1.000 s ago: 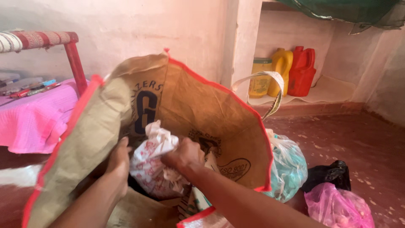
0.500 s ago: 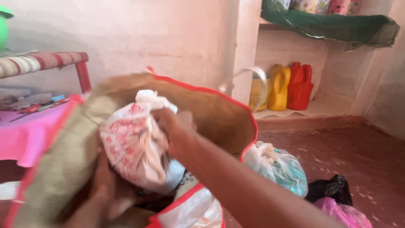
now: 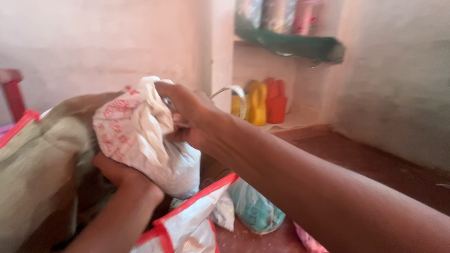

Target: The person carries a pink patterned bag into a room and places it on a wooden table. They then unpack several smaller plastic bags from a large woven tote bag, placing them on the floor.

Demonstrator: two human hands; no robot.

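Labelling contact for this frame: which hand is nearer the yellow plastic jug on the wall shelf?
Right. The right hand grips the top of the white red-printed plastic bag, just left of the yellow plastic jug. The left hand supports the bag's underside, lower and farther left.

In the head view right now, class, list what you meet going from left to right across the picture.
Red bed post → tan sack with red trim → left hand → white printed plastic bag → right hand → yellow jug → red jug → bare wall.

Bare floor point(image 3: 375, 164) right of jugs point(image 3: 265, 100)
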